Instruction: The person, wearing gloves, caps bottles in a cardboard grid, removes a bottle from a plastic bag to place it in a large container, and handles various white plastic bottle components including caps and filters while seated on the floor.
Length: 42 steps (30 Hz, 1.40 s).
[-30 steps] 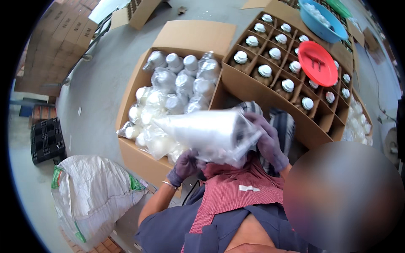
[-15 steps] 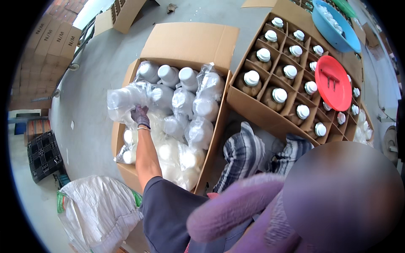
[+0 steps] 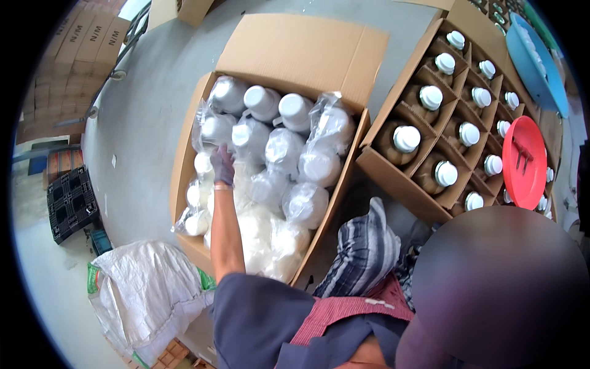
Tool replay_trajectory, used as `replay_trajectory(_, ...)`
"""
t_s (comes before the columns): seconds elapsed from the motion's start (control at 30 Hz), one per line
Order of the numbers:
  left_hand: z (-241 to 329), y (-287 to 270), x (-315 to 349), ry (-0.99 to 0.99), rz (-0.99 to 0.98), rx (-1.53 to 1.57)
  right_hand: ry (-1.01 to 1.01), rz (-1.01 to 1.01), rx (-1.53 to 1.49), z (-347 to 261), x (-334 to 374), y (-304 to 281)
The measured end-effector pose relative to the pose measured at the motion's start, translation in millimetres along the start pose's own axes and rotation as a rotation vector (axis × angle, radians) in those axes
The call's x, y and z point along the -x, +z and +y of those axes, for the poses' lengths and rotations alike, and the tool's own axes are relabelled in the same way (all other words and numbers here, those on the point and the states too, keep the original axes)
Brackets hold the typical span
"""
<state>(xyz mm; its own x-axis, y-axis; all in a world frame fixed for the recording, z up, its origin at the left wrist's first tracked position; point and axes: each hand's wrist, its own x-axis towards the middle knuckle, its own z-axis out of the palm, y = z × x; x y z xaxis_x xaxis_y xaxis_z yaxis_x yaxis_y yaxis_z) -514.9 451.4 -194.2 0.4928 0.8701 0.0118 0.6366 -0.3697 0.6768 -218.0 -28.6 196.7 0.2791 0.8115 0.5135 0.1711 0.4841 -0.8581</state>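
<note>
My left hand [image 3: 222,165], in a purple glove, reaches down into an open cardboard box [image 3: 295,49] on the floor. The box is full of white-capped bottles wrapped in clear plastic bags [image 3: 289,147]. The fingers lie on a bagged bottle near the box's left side, with the back of the hand toward me, so the grip is hidden. My bare forearm runs up from the blue sleeve at the lower edge. My right hand is out of sight.
To the right stands a divided carton [image 3: 375,161] of brown bottles with white caps. A red round lid [image 3: 524,163] lies on it, a blue one [image 3: 541,61] farther back. A white woven sack [image 3: 147,295] and black crate [image 3: 70,203] are at left, a striped cloth [image 3: 362,252] near my body.
A second ago both hands held a bagged bottle close to my body. The left hand carried it out over the box and has now sunk among the bottles; the right hand has left the view.
</note>
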Motion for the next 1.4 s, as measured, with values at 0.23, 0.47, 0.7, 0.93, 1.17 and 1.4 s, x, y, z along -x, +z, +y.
replay_trajectory(0.23,187,101,-2,0.125,-0.366,0.077,0.011,0.064,0.031,5,7,-21)
replay_trajectory(0.47,102,158,-62,0.06,-0.574,-0.493,-0.013,0.057,0.023,1,7,-25)
replay_trajectory(0.7,212,45,1,0.351,-0.49,-0.039,0.329,0.309,0.563,54,57,-6)
replay_trajectory(0.93,382,-15,199,0.908,-0.154,0.062,0.314,0.455,0.668,71,83,49)
replay_trajectory(1.17,413,-5,274,0.254,-0.47,0.841,-0.208,0.099,1.4,-37,165,-21)
replay_trajectory(1.4,336,10,390,0.362,-0.919,0.765,0.52,0.863,1.408,-27,237,-148)
